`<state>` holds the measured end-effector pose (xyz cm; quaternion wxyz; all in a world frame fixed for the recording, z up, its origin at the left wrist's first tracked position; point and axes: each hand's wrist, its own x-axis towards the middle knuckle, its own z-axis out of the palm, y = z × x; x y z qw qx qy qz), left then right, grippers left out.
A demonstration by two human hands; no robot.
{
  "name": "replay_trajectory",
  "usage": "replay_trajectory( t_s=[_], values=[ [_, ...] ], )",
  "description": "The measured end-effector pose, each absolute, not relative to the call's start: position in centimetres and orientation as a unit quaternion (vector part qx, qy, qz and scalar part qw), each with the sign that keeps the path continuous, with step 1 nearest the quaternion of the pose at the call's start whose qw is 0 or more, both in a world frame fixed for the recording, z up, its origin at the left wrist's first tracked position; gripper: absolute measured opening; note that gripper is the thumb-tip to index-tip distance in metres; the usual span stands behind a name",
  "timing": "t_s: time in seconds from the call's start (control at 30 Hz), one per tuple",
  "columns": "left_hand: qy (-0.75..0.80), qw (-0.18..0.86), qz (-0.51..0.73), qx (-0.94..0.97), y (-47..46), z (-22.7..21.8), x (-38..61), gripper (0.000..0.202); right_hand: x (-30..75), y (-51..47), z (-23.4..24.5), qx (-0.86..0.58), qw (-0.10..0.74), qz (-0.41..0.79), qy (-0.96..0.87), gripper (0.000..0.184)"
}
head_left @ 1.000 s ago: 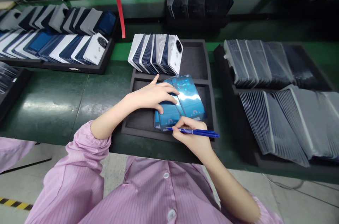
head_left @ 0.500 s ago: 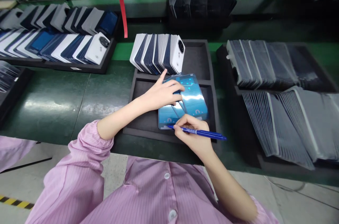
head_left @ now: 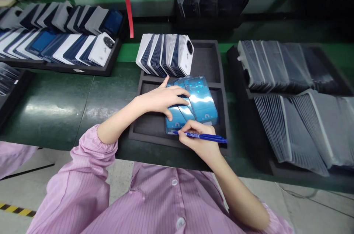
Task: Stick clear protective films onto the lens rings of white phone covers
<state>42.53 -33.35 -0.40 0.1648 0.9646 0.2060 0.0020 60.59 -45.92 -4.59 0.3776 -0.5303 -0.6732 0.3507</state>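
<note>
Several glossy blue film-covered panels (head_left: 203, 101) lie fanned out over the front compartment of a black foam tray (head_left: 149, 138). My left hand (head_left: 163, 99) rests across the panels with its fingers spread. My right hand (head_left: 200, 136) grips a blue pen (head_left: 211, 138), its tip at the lower edge of the leftmost panel, by a small pale label. In the tray's back compartment stands a leaning row of white and dark blue phone back covers (head_left: 163, 55), the end one showing a round black camera ring.
On the left, a black tray (head_left: 110, 68) holds rows of similar covers. To the right, another black tray (head_left: 246, 116) carries stacks of clear-wrapped panels (head_left: 301, 127). Dark panels (head_left: 212, 1) stand in a box at the back. A red strip (head_left: 127, 5) hangs above the green bench (head_left: 96, 105).
My left hand has slid slightly left and its thumb has spread away from the fingers, showing more of the panels. The pen has shifted a little left with my right hand.
</note>
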Motion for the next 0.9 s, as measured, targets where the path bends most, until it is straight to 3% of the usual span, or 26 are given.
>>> replay_trajectory(
  t_s=[0.17, 0.4, 0.57, 0.73, 0.9],
  values=[
    [0.208, 0.161, 0.01, 0.965, -33.4, -0.5, 42.6, 0.054, 60.7, -45.9, -4.5, -0.528, 0.397, 0.361, -0.658, 0.017],
    [0.215, 0.122, 0.051, 0.968, -33.7, -1.5, 43.3, 0.044, 63.7, -46.3, -4.5, -0.524, 0.544, 0.368, -0.542, 0.018],
    [0.245, 0.06, 0.096, 0.963, -34.0, -2.5, 44.2, 0.039, 64.8, -46.2, -4.2, -0.53, 0.467, 0.375, -0.6, 0.011],
    [0.236, 0.071, 0.111, 0.963, -33.8, -2.8, 44.1, 0.037, 65.0, -45.4, -4.4, -0.522, 0.423, 0.435, -0.6, 0.003],
    [0.238, 0.096, 0.105, 0.961, -33.6, -2.6, 43.9, 0.037, 65.4, -45.1, -4.7, -0.579, 0.396, 0.403, -0.587, 0.016]
  ],
)
